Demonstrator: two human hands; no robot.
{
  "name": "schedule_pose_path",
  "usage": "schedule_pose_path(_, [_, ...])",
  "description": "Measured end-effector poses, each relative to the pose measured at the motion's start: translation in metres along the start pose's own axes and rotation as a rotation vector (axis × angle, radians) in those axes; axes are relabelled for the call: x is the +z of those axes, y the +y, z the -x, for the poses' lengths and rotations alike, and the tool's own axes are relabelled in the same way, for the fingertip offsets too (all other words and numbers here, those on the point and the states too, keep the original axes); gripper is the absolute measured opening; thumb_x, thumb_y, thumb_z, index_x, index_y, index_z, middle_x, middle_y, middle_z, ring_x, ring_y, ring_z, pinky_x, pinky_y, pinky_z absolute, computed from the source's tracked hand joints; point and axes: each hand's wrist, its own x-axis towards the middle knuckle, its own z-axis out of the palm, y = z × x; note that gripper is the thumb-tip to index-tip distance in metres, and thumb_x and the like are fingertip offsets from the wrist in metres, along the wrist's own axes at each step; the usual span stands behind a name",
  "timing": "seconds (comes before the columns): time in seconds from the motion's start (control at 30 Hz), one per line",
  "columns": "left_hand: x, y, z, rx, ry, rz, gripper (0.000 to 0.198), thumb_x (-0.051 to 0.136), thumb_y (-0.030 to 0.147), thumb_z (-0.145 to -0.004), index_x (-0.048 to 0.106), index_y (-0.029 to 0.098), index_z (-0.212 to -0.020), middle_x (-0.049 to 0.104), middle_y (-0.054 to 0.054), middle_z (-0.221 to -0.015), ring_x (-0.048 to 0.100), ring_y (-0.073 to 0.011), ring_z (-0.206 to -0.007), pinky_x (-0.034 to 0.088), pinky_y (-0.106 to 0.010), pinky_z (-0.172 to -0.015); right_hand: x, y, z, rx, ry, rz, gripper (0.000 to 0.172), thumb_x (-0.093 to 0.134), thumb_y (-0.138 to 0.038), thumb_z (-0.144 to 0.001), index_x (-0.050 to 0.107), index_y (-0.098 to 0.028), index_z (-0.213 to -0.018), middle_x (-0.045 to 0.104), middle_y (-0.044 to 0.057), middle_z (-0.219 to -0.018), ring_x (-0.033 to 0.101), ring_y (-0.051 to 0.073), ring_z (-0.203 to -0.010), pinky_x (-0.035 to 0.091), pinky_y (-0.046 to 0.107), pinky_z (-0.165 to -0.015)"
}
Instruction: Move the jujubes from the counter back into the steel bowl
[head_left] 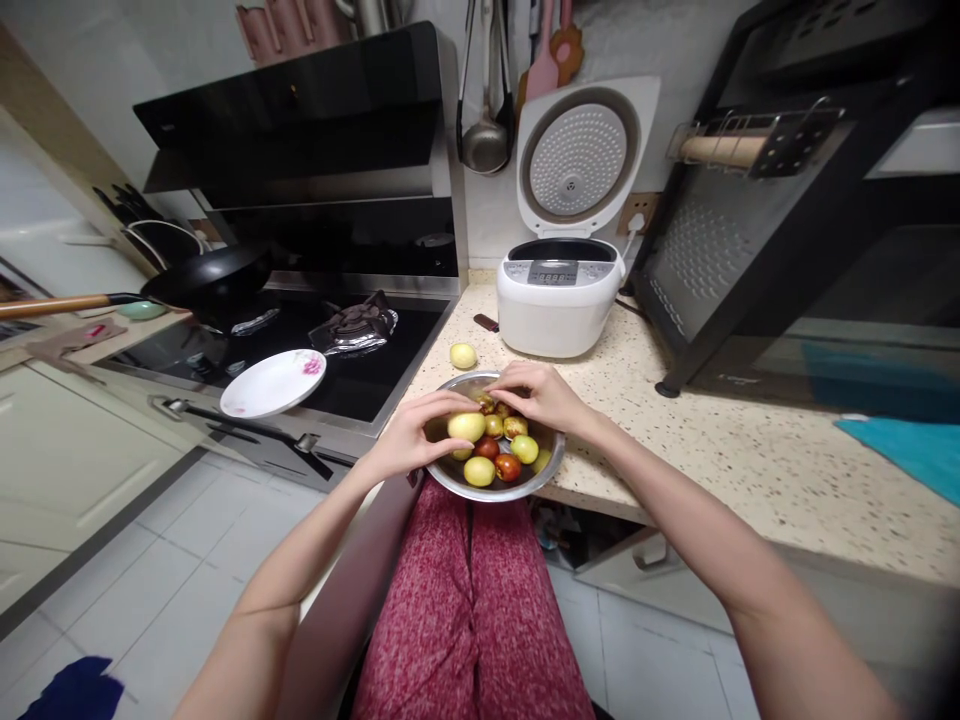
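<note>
A steel bowl (553, 465) of jujubes stands at the counter's front edge. Some of the fruit are yellow-green, others reddish brown or mottled. My left hand (416, 430) reaches over the bowl's left side, its thumb and fingers closed around a pale yellow-green jujube (466, 427). From the right, my right hand (541, 395) reaches in at the far side, thumb and fingers pinched on a small brownish jujube (485, 402), which they partly hide. One more pale jujube (463, 355) lies on the counter just behind the bowl.
Behind the bowl a white rice cooker (556, 310) stands with its lid raised. On the left, a white floral plate (274, 384) rests at the stove's (405, 350) front, near a black wok (210, 280). A black rack (705, 290) and blue cloth (911, 450) are at right.
</note>
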Motion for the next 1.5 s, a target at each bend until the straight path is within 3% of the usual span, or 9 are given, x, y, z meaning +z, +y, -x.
schedule_pose_path(0.43, [0.006,-0.006,0.004,-0.015,0.038,0.038,0.034,0.073,0.035,-0.094,0.073,0.022,-0.126,0.076,-0.011,-0.126,0.071,-0.0268,-0.119,0.055,-0.044,-0.108,-0.003,-0.002,-0.001,-0.009,-0.003,0.009,0.019,0.065,-0.024,-0.099,0.083,-0.023,-0.101,0.079,0.007,-0.092,0.072,0.021,-0.085,0.056,0.035,-0.079])
schedule_pose_path(0.57, [0.014,-0.014,0.008,0.054,0.135,0.091,0.028,0.059,0.032,-0.103,0.075,0.018,-0.121,0.077,-0.013,-0.122,0.072,-0.0259,-0.115,0.056,-0.043,-0.103,-0.002,-0.003,0.0,0.003,0.0,0.024,0.018,0.065,-0.024,-0.099,0.083,-0.021,-0.099,0.079,0.008,-0.093,0.072,0.021,-0.086,0.056,0.035,-0.08])
schedule_pose_path(0.73, [0.025,-0.036,0.015,0.199,0.275,0.157,0.043,0.037,0.03,-0.109,0.076,0.013,-0.117,0.077,-0.016,-0.116,0.071,-0.0277,-0.114,0.054,-0.048,-0.102,-0.003,-0.002,-0.001,0.005,0.008,0.022,0.018,0.065,-0.025,-0.099,0.082,-0.021,-0.097,0.08,0.008,-0.094,0.072,0.022,-0.088,0.057,0.037,-0.082])
schedule_pose_path(1.1, [0.028,-0.043,0.017,0.247,0.274,0.164,0.05,0.03,0.034,-0.111,0.074,0.013,-0.121,0.076,-0.016,-0.118,0.069,-0.0266,-0.114,0.052,-0.048,-0.103,0.0,0.001,-0.002,-0.053,0.097,0.049,0.021,0.061,-0.023,-0.1,0.079,-0.021,-0.111,0.079,0.01,-0.108,0.073,0.024,-0.101,0.059,0.044,-0.093])
schedule_pose_path(1.27, [0.03,-0.045,0.018,0.243,0.272,0.177,0.05,0.03,0.033,-0.111,0.074,0.014,-0.123,0.075,-0.016,-0.119,0.068,-0.0262,-0.114,0.052,-0.047,-0.104,0.004,0.011,-0.023,-0.059,0.064,0.076,0.025,0.057,-0.025,-0.103,0.076,-0.022,-0.117,0.077,0.011,-0.117,0.071,0.026,-0.11,0.058,0.046,-0.099])
schedule_pose_path(1.5, [0.03,-0.046,0.018,0.24,0.274,0.201,0.048,0.031,0.032,-0.111,0.074,0.014,-0.123,0.075,-0.015,-0.119,0.068,-0.0256,-0.115,0.051,-0.044,-0.104,0.016,0.057,-0.08,-0.095,-0.135,0.183,0.033,0.055,-0.029,-0.104,0.069,-0.02,-0.132,0.068,0.015,-0.136,0.065,0.029,-0.127,0.052,0.052,-0.111])
